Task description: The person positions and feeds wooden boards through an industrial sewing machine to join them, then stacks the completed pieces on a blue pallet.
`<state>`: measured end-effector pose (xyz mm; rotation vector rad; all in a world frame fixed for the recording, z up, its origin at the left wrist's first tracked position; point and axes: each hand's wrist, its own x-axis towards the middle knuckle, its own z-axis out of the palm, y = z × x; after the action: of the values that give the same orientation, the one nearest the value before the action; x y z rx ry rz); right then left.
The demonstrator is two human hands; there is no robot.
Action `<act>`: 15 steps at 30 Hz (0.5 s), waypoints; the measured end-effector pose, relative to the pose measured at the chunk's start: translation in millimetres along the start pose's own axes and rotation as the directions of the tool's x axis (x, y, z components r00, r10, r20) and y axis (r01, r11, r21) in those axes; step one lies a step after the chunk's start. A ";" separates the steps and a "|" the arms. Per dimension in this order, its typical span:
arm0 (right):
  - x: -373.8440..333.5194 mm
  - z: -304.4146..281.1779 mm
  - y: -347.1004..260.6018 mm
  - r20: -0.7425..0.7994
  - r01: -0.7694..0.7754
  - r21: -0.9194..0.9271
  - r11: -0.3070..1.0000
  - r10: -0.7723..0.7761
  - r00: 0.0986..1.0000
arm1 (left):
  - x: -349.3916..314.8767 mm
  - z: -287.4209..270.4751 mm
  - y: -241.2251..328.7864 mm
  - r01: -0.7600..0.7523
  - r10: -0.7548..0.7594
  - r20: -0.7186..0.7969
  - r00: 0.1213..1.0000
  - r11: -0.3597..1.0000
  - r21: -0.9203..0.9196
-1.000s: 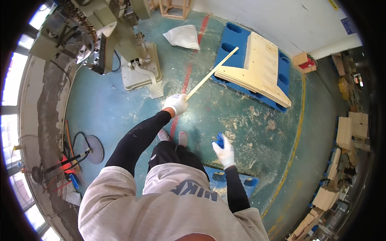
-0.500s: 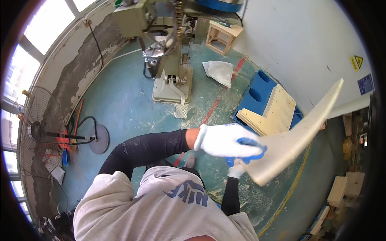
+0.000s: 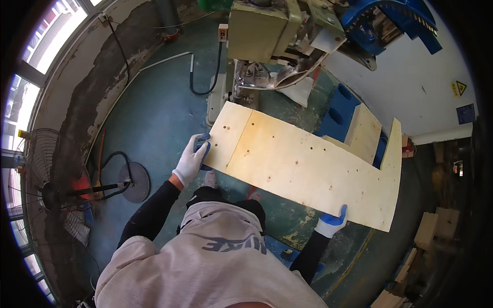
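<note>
A long pale plywood panel (image 3: 308, 177) spans the space before me, its broad face up and dotted with small holes. A seam crosses it near the left end, and the right end has an upturned arm, making an L-like outline. My left hand (image 3: 192, 159), in a white glove with blue coating, grips the left end with the thumb on top. Along the near edge, toward the right end, my right hand (image 3: 331, 224) holds on, thumb over the face and fingers hidden beneath. The far left corner lies close below the working arm of a green-grey machine (image 3: 262, 31).
A blue toothed drum (image 3: 377, 25) sits on the machine. Beyond the panel, a blue crate (image 3: 331, 115) carries another wooden piece (image 3: 365, 131). A pedestal fan (image 3: 49, 195) stands at left. Stacked wood blocks (image 3: 426, 231) lie at right.
The panel has turned from steeply tilted to broad face up across my front. My left hand has moved from beside my right hand to the panel's left end. The machine now appears nearer.
</note>
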<state>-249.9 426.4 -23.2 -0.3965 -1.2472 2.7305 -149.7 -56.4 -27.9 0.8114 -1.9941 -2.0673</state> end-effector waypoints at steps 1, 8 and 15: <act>-5.6 -3.5 15.1 0.014 0.015 -0.011 1.000 -0.015 1.000 | -0.4 -18.2 2.2 0.042 -0.041 -0.036 0.999 0.999 0.023; -45.6 84.5 74.1 0.067 -0.078 0.207 0.975 0.066 0.996 | 3.4 -55.3 15.5 -0.195 0.219 -0.150 0.964 0.968 0.161; -16.0 107.8 117.0 -0.039 -0.061 0.029 0.998 0.062 0.997 | 46.9 -68.7 39.6 -0.319 0.354 -0.116 0.928 0.917 0.240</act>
<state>-264.4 268.2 -40.9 -0.4924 -1.2060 2.7727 -166.3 -142.7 -0.1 0.5886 -2.1194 -1.5676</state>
